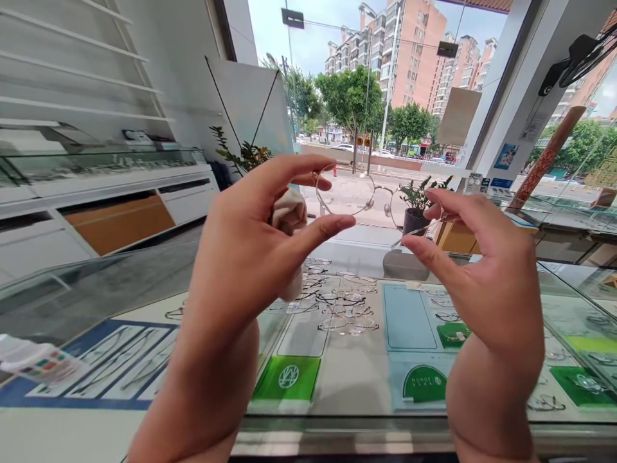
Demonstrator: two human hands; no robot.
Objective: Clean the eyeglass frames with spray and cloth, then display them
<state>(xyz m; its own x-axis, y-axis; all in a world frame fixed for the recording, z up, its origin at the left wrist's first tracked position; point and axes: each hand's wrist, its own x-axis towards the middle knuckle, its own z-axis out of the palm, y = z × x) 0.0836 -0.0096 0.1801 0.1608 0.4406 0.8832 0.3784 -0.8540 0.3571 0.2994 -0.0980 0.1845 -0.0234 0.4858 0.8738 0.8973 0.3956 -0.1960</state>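
I hold a pair of thin metal-framed glasses (373, 202) up at chest height, lenses facing the window. My left hand (250, 251) pinches the left lens rim between thumb and forefinger, and a beige cleaning cloth (290, 215) is tucked in its palm behind the fingers. My right hand (477, 270) pinches the right end of the frame near the temple hinge. Both hands hover above a glass display counter (347, 386).
Under the counter glass lie several pairs of glasses (344, 308) on trays with green brand cards (288, 377). A small potted plant (417, 209) and a grey case (406, 265) stand behind. More display counters run along the left wall (96, 186) and at the right (578, 308).
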